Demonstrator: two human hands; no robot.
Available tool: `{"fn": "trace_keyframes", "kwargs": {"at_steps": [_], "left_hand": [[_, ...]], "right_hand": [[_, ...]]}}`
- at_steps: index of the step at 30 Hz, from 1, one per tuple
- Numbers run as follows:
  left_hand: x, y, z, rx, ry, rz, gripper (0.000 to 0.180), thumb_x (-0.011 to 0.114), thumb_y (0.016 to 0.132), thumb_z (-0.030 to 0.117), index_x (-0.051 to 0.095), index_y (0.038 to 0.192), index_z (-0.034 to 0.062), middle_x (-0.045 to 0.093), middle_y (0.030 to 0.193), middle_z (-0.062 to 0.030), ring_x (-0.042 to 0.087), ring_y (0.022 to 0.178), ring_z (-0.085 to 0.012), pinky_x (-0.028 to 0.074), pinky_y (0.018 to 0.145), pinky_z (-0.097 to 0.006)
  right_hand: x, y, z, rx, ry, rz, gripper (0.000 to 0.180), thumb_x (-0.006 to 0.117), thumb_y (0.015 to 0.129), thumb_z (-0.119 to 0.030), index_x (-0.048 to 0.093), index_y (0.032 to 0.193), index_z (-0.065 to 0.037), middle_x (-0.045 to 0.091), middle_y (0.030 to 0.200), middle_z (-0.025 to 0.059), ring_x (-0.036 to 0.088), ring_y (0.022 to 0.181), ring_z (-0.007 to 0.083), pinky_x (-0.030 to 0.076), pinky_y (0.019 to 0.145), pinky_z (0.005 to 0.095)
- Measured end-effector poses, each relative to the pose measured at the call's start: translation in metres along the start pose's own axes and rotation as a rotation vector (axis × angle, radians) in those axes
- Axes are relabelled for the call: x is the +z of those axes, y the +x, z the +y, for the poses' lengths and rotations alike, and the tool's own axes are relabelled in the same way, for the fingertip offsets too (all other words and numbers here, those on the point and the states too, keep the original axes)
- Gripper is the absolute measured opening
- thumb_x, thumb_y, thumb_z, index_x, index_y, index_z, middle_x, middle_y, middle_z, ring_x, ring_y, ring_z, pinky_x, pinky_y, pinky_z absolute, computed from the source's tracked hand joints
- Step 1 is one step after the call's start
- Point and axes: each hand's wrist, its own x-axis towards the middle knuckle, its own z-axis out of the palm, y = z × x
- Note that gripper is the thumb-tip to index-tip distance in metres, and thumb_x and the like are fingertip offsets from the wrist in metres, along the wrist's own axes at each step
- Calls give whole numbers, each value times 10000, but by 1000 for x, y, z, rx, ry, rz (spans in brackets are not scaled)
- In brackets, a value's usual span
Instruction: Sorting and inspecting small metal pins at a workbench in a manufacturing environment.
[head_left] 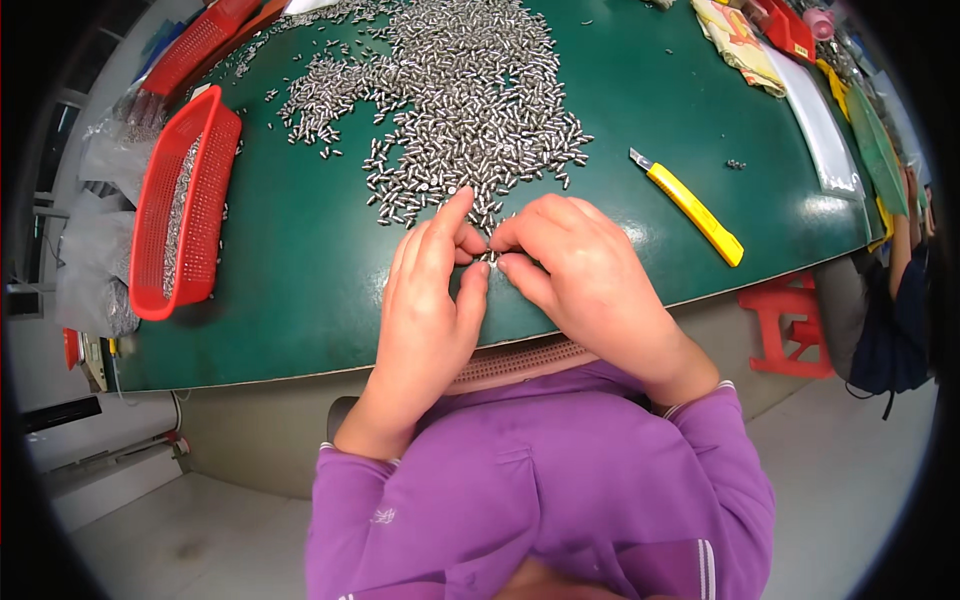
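A wide heap of small, shiny, bullet-shaped metal pieces covers the far middle of the green table and narrows toward my hands. My left hand rests at the near tip of the heap, index finger stretched out and thumb apart from the fingers. Opposite it, my right hand has its thumb and forefinger brought together at a few of the metal pieces. These pieces lie between the fingertips of both hands, partly hidden by them.
At the left stands a red perforated basket with metal pieces inside. A yellow utility knife lies to the right, blade toward the heap. Under the table's near edge is a pink perforated basket; a red stool stands at the right.
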Motion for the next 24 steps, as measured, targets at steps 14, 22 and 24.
{"fn": "trace_keyframes", "kwargs": {"at_steps": [14, 22, 24], "left_hand": [[1, -2, 0, -15, -14, 18, 758, 626, 856, -154, 396, 1554, 31, 611, 1075, -124, 621, 926, -226, 546, 820, -361], [0, -1, 2, -25, -18, 50, 711, 609, 884, -145, 404, 1543, 27, 611, 1079, -124, 625, 938, -228, 544, 809, -355], [1, -2, 2, -19, -8, 56, 703, 609, 888, -140, 405, 1541, 23, 611, 1082, -125, 625, 941, -228, 542, 810, -354]], "right_hand": [[7, 1, -1, -5, 36, 13, 131, 715, 830, -38, 634, 932, -30, 596, 904, 135, 597, 866, 346, 502, 781, 443], [3, 1, 0, -23, 43, -5, 132, 716, 831, -41, 647, 944, -39, 614, 909, 127, 607, 865, 335, 502, 792, 444], [2, 1, 1, -17, 55, -19, 135, 717, 832, -44, 650, 948, -38, 628, 918, 128, 615, 873, 337, 503, 800, 443]]}}
